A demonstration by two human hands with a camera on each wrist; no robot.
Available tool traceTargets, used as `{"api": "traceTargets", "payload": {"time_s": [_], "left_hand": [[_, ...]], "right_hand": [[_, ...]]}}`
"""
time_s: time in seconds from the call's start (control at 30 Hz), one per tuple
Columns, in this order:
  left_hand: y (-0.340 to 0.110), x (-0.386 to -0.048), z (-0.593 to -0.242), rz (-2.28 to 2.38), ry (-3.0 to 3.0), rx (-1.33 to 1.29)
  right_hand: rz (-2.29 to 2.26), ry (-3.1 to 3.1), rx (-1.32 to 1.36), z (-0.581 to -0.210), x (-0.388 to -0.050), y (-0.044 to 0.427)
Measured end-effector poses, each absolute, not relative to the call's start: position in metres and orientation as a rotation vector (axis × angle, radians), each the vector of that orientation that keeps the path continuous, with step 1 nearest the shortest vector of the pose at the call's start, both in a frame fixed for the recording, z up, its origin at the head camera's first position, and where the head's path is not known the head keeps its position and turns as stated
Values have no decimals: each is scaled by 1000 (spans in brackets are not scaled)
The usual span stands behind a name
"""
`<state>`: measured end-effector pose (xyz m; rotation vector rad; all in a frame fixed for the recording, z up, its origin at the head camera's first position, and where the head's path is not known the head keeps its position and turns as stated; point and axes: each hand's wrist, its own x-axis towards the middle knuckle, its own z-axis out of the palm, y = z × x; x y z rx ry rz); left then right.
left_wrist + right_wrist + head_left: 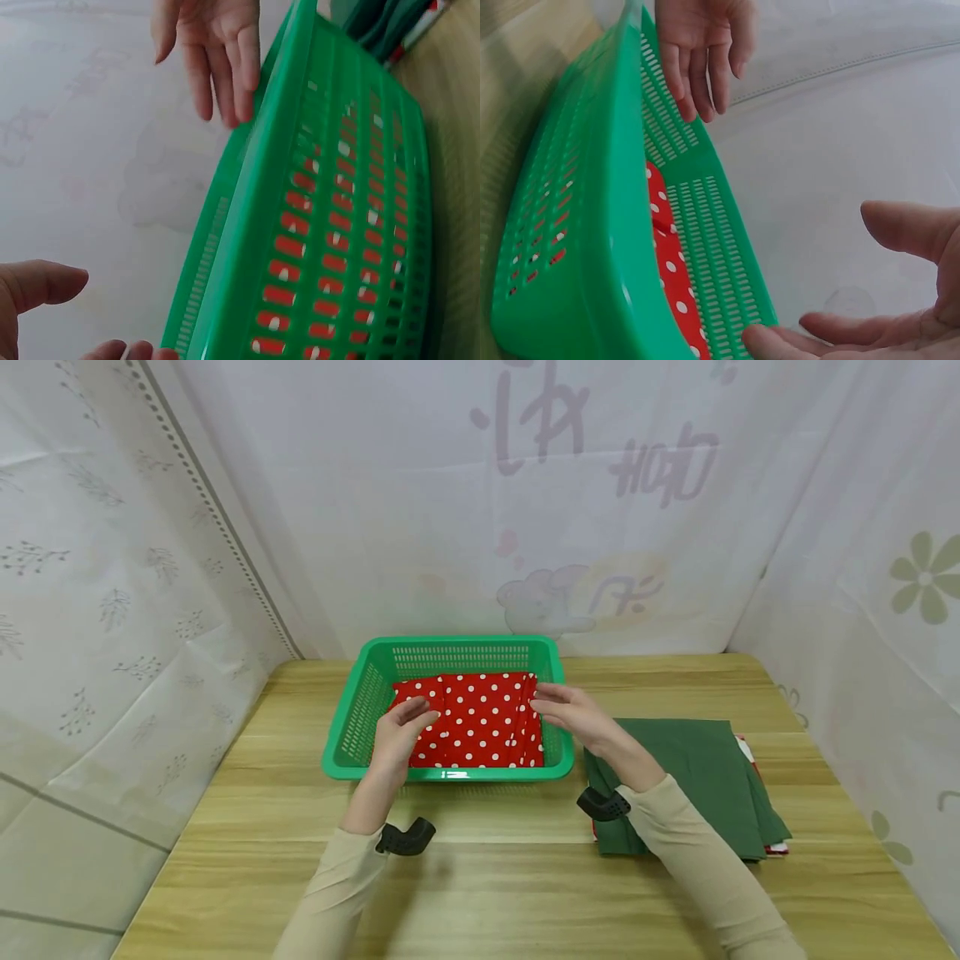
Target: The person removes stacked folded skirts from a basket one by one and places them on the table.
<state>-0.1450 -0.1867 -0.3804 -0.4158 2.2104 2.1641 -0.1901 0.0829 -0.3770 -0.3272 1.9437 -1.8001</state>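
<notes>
A green plastic basket (448, 773) stands on the table with a red cloth with white dots (480, 718) lying flat inside. My left hand (397, 735) is above the basket's left part, fingers relaxed, holding nothing. Over the right rim hovers my right hand (581, 718), its fingers extended and empty. In the left wrist view the basket's side (330, 225) shows red through its slots, and the right hand (217, 52) hangs beyond the rim. The right wrist view shows the dotted cloth (676, 277) within the basket and the left hand (703, 45) past it.
A stack of folded green cloths (697, 777) lies on the wooden table (480, 893) to the right of the basket, with red and white cloth edges showing beneath. Pale printed curtains (465, 527) stand behind and on both sides of the table.
</notes>
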Motion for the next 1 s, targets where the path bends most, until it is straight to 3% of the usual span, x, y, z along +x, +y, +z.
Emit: {"api": "traceTargets", "payload": {"time_s": [0.33, 1.0], "left_hand": [[-214, -150, -373, 1930, 2266, -478], [-234, -192, -371, 1555, 2229, -648]], "right_hand": [[-1803, 1946, -85, -382, -198, 57], [-1767, 1917, 230, -391, -212, 34]]}}
